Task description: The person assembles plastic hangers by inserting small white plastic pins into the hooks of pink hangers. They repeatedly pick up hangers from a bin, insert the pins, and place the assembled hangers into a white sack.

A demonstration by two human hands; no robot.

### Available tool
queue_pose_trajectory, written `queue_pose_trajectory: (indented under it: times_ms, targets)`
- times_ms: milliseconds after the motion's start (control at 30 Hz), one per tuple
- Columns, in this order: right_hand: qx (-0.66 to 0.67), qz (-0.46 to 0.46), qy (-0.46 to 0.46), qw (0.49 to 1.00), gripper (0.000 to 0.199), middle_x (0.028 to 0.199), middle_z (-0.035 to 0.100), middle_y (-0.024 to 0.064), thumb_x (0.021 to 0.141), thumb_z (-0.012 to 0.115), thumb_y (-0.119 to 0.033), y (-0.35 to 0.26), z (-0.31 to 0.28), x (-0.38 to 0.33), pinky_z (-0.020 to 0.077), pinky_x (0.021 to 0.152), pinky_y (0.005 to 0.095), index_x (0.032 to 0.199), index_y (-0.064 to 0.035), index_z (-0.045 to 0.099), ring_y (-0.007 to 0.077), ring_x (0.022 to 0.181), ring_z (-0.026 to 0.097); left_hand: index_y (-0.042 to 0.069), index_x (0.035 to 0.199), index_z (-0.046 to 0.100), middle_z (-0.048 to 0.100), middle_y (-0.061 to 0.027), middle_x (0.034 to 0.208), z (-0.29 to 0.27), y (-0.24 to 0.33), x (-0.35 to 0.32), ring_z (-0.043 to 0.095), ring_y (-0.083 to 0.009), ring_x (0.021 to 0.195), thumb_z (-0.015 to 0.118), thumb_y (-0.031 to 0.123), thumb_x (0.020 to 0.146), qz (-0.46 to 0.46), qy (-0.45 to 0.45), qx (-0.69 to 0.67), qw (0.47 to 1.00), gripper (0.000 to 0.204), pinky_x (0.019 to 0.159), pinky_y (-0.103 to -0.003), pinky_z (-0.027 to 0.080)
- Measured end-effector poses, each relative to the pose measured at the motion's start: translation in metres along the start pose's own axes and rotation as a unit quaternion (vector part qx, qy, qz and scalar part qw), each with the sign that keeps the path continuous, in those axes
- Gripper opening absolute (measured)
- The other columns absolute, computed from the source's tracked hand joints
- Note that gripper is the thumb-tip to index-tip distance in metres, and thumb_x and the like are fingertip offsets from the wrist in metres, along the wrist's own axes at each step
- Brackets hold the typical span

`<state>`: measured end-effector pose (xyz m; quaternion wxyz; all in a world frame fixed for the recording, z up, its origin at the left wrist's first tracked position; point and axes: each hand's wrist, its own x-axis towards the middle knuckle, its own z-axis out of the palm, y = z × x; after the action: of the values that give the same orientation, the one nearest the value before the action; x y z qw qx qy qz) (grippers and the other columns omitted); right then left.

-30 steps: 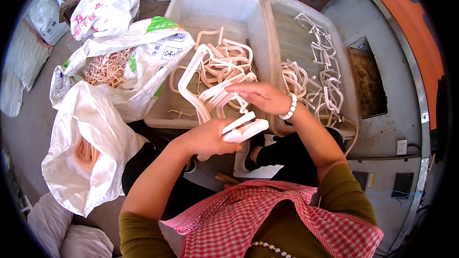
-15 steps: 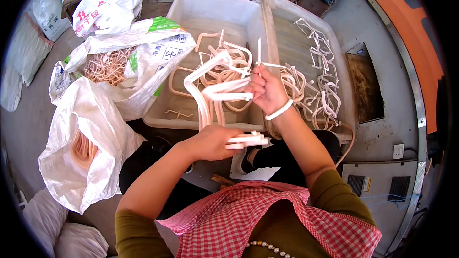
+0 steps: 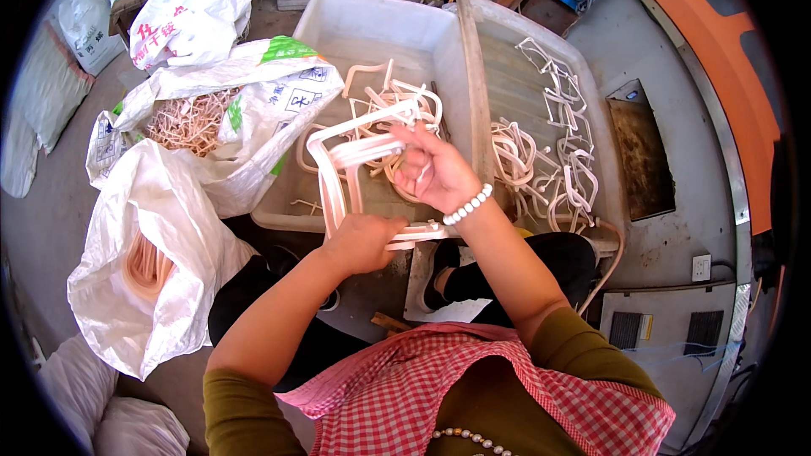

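Note:
My left hand (image 3: 363, 242) is closed around a bundle of pale pink plastic handles (image 3: 329, 171), bent into angular U shapes. Their lower ends stick out past its fingers to the right. At the upper ends of the same bundle is my right hand (image 3: 435, 176), palm turned up, its thumb above the ends and its fingers curled below them. A small whitish bit shows against the right palm, too small to make out. Beneath the bundle, a pile of similar handles (image 3: 384, 105) lies in the whitish plastic tub (image 3: 338, 21).
A second tub (image 3: 498, 21) on the right holds more handles (image 3: 574, 118). An open woven sack (image 3: 291, 93) full of thin pink scraps stands at the left. Nearer is a white sack (image 3: 203, 245) with stacked handles. A grey panel (image 3: 663, 321) stands at right.
My right hand has moved down and left and turned palm up at the bundle's ends. The thin white cross-shaped piece it pinched no longer shows there. The bundle has shifted slightly left.

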<state>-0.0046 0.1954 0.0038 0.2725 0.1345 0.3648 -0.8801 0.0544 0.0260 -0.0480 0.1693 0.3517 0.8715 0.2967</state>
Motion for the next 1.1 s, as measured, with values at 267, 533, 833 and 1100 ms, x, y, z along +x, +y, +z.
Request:
queue_pose_trajectory:
  times_ms: [267,533,833,1100]
  targets:
    - [0.246,-0.046,-0.012,0.968,0.021,0.064,0.042,-0.0035,0.096,0.05,-0.029,0.007,0.027,0.016,0.0443,0.068,0.0301,0.09,-0.0099,0.051,0.012,0.06,0.042,0.012,0.098,0.059,0.065,-0.0154,0.08,-0.008,-0.004,-0.002,0.063,-0.0359,0.078,0.065,0.027,0.077,0.04,-0.018,-0.095,0.994,0.026,0.069,-0.045,0.049]
    - [-0.126,-0.038,-0.047,0.99,0.036,0.06,0.044,-0.0021,0.097,0.047,-0.038,-0.005,0.049,-0.01,0.0393,0.057,0.026,0.093,-0.0037,0.056,0.0111,0.058,0.042,0.01,0.1,0.059,0.065,-0.0151,0.085,-0.03,0.008,-0.006,0.062,-0.0347,0.083,0.066,0.023,0.075,0.043,-0.08,-0.145,0.985,0.029,0.073,-0.042,0.048]
    - [-0.701,-0.425,0.056,0.569,0.036,0.1,0.064,0.0131,0.093,0.05,-0.012,-0.01,-0.003,-0.011,0.0476,0.083,0.0341,0.129,-0.0067,0.049,0.0265,0.094,0.062,0.006,0.109,0.058,0.065,-0.0185,0.089,-0.012,0.004,-0.017,0.062,-0.0353,0.083,0.067,0.024,0.077,0.061,-0.081,-0.214,0.972,0.038,0.076,-0.039,0.049]
    - [-0.653,-0.267,0.088,0.703,0.032,0.082,0.06,0.0086,0.096,0.05,-0.021,0.008,-0.006,-0.002,0.0492,0.069,0.0329,0.124,-0.0057,0.051,0.0186,0.072,0.058,0.01,0.102,0.06,0.065,-0.0173,0.09,-0.01,0.007,-0.017,0.061,-0.0361,0.089,0.063,0.026,0.078,0.021,-0.082,-0.17,0.982,0.029,0.077,-0.043,0.047]
